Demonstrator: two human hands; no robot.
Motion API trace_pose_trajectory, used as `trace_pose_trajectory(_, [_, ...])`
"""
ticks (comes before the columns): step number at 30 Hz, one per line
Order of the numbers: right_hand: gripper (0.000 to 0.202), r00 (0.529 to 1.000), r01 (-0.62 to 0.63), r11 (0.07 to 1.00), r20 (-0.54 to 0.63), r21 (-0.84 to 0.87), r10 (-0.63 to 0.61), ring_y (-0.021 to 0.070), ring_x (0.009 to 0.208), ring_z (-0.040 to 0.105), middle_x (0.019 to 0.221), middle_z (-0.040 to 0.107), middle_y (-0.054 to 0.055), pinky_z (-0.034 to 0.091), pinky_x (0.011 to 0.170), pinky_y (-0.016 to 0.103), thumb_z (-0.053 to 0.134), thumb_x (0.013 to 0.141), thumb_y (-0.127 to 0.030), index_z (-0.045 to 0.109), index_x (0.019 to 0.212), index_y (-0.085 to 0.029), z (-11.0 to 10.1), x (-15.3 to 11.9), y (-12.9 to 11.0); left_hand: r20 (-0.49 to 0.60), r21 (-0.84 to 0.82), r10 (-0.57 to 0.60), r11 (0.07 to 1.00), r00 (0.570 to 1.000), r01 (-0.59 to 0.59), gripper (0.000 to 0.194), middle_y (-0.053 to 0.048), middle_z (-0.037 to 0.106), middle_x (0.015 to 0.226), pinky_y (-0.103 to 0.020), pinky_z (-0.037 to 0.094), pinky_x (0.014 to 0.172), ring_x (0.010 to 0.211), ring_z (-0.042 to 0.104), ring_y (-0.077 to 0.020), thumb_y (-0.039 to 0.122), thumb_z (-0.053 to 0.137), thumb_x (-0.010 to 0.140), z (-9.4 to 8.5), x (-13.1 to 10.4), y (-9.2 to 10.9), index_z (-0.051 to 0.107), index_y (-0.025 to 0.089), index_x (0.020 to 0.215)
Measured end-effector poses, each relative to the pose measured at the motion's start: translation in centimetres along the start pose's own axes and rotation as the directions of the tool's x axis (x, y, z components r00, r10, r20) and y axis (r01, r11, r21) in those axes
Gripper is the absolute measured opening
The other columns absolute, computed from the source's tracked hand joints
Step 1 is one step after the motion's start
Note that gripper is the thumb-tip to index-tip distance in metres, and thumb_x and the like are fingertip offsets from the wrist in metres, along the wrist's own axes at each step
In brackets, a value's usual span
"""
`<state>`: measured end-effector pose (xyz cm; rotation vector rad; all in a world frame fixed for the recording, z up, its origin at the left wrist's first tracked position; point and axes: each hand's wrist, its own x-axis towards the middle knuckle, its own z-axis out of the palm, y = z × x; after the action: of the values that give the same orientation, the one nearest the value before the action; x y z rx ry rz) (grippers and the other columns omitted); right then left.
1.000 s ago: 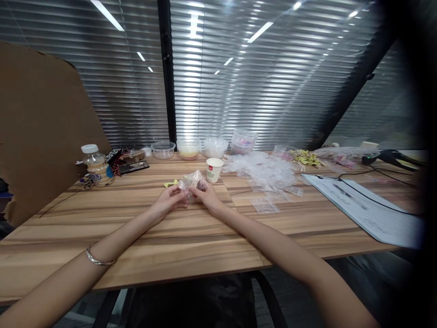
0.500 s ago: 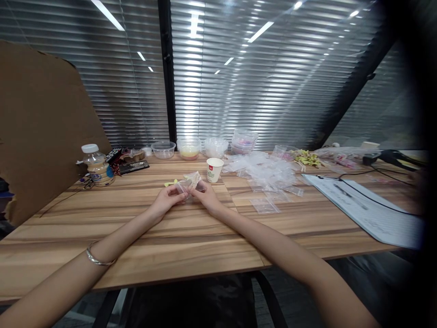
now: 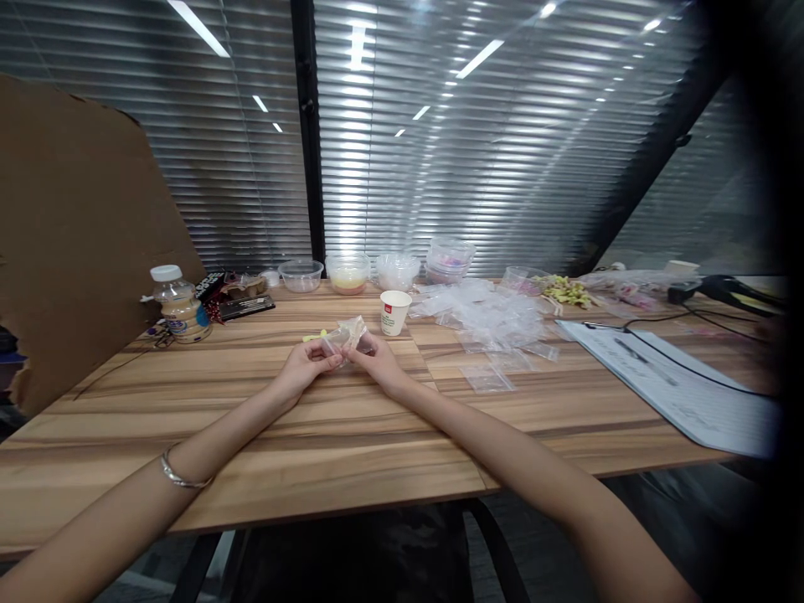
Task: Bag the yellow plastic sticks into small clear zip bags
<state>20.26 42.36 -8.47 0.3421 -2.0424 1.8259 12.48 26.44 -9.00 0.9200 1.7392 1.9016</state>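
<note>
Between my hands is a small clear plastic bag (image 3: 345, 334), with something pale in or behind it that I cannot make out. My left hand (image 3: 306, 366) pinches the bag's near left side between thumb and fingers. On the other side, my right hand (image 3: 377, 362) is closed on the bag too, its fingertips close to the left thumb. Just behind my left fingers lies a small yellow-green piece (image 3: 314, 337), partly covered by the bag. A white paper cup (image 3: 395, 313) with a red label stands upright beyond my right hand.
Many clear zip bags (image 3: 496, 322) lie heaped right of the cup. Plastic tubs (image 3: 348, 275) line the back near the blinds. A bottle (image 3: 179, 306) stands left by a cardboard panel (image 3: 81, 226). At right are yellow-green pieces (image 3: 565, 291), a clipboard (image 3: 672, 385) and a black cable.
Both hands keep their grip on the bag and have barely moved. The bag has tilted slightly and covers more of the yellow-green piece.
</note>
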Motion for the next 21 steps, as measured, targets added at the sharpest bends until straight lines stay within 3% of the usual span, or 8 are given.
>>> trace_pose_trajectory(3, [0.03, 0.999, -0.001, 1.0, 0.049, 0.019, 0.0, 0.0159, 0.092, 0.056, 0.099, 0.061, 0.004, 0.044, 0.082, 0.028, 0.059, 0.082, -0.042, 0.057, 0.1, -0.018, 0.11, 0.08, 0.21, -0.048, -0.052, -0.011, 0.999, 0.999, 0.008, 0.023, -0.003, 0.066, 0.079, -0.02, 0.041, 0.062, 0.067, 0.054, -0.0097, 0.029, 0.076, 0.067, -0.13, -0.02, -0.25, 0.067, 0.012, 0.081])
trace_pose_trajectory(6, [0.031, 0.994, -0.039, 0.999, 0.104, 0.019, 0.037, 0.0138, 0.083, 0.055, 0.091, 0.06, 0.003, 0.044, 0.076, 0.026, 0.062, 0.079, -0.043, 0.055, 0.095, -0.018, 0.24, 0.15, 0.54, -0.104, -0.211, -0.081, 0.976, 0.991, 0.057, 0.022, -0.002, 0.065, 0.076, -0.02, 0.043, 0.062, 0.065, 0.055, -0.0086, 0.026, 0.078, 0.065, -0.24, 0.01, -0.35, 0.067, 0.013, 0.079])
trace_pose_trajectory(12, [0.028, 0.993, -0.015, 0.997, 0.115, -0.076, 0.023, 0.0099, 0.07, 0.047, 0.08, 0.055, 0.0, 0.039, 0.067, 0.023, 0.053, 0.085, -0.044, 0.055, 0.084, -0.016, 0.08, 0.08, 0.78, -0.1, -0.422, -0.193, 0.897, 0.976, 0.134, 0.02, -0.005, 0.068, 0.086, -0.024, 0.05, 0.079, 0.079, 0.061, -0.0111, 0.017, 0.078, 0.064, -0.11, -0.06, 0.06, 0.068, 0.011, 0.079])
trace_pose_trajectory(16, [0.025, 0.996, -0.017, 0.999, 0.091, -0.051, 0.022, 0.01, 0.071, 0.047, 0.081, 0.053, 0.0, 0.038, 0.066, 0.023, 0.05, 0.087, -0.042, 0.053, 0.088, -0.017, 0.03, 0.03, 0.55, -0.069, -0.477, -0.234, 0.862, 0.97, 0.173, 0.016, -0.005, 0.068, 0.09, -0.027, 0.05, 0.087, 0.086, 0.062, -0.0129, 0.016, 0.076, 0.067, 0.09, -0.25, 0.31, 0.067, 0.012, 0.079])
trace_pose_trajectory(21, [0.021, 0.999, -0.005, 0.992, 0.038, -0.123, 0.01, 0.0101, 0.068, 0.045, 0.076, 0.051, -0.001, 0.036, 0.064, 0.022, 0.05, 0.085, -0.036, 0.052, 0.081, -0.016, -0.03, -0.01, 0.38, -0.029, -0.422, -0.252, 0.88, 0.967, 0.216, 0.02, -0.007, 0.067, 0.093, -0.032, 0.05, 0.087, 0.085, 0.063, -0.0153, 0.022, 0.073, 0.071, 0.29, -0.47, 0.46, 0.065, 0.012, 0.086])
